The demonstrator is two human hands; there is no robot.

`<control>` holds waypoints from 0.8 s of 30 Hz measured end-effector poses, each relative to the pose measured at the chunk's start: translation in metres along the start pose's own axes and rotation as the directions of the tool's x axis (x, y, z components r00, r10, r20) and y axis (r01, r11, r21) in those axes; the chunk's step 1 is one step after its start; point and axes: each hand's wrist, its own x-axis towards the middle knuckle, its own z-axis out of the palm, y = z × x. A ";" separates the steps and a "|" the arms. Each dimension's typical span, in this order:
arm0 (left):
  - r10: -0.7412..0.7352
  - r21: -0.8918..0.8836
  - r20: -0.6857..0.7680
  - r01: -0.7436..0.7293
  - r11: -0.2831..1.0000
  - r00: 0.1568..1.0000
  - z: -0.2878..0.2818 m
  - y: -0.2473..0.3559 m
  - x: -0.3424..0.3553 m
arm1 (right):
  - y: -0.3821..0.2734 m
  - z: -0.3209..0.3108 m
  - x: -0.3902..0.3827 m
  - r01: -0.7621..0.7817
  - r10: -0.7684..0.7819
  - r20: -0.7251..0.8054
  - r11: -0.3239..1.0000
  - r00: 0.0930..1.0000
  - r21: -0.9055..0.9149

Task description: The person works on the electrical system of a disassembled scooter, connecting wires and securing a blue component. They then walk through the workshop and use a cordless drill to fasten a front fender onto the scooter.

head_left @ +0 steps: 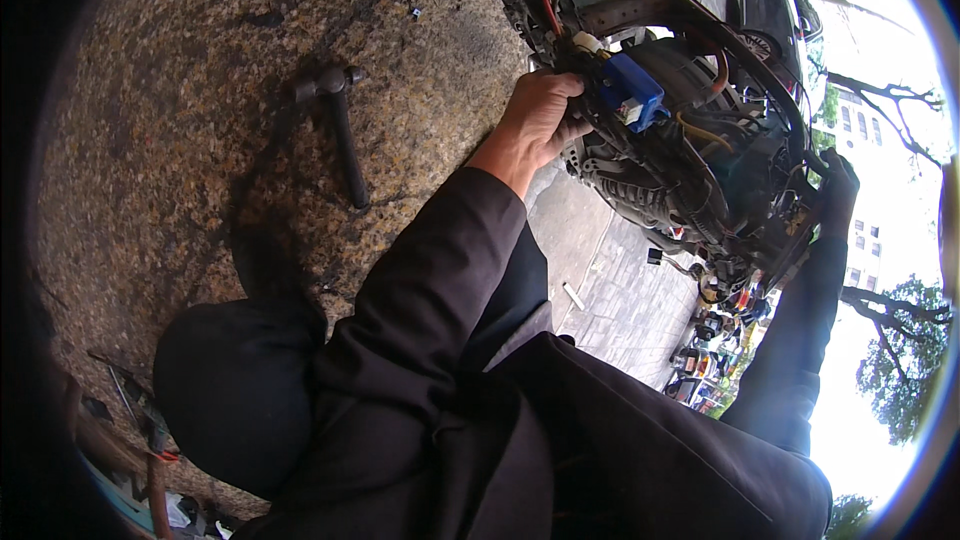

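A blue box (632, 90) is mounted on the bare-framed motorcycle (715, 175), whose dark frame and wiring are spread around it on all sides. Just to the left of the blue box, a dark part of the motorcycle is grasped by the left hand (538, 122); its grip is closed, thumb and fingers wrapped over the part, the blue box itself left untouched. To the right of the blue box and a little lower, the far side of the frame is reached by the right hand (838, 183); that hand is seen in shadow, so whether its grip is closed cannot be told. An orange-brown hose (718, 75) is seen to the right of the blue box, near it. Well to the left of the blue box, a hammer (348, 140) is laid on the speckled stone ground (180, 140). Below the blue box, a small white strip (573, 296) is seen on the paving (630, 310). Above and to the right of the blue box, a dark car (768, 0) is parked.
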 end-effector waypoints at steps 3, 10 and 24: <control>-0.026 -0.114 0.067 0.034 0.993 0.997 -0.007 0.000 0.001 | 0.005 -0.002 0.005 -0.015 0.015 0.007 1.000 1.000 0.022; -0.062 -0.154 0.095 0.077 0.985 0.993 -0.012 -0.002 0.001 | 0.003 -0.002 0.002 0.035 -0.035 -0.003 0.996 0.999 -0.077; 0.033 -0.051 0.021 -0.031 0.998 0.999 -0.023 -0.006 -0.006 | 0.002 0.000 0.003 -0.039 0.039 -0.006 0.998 0.999 0.052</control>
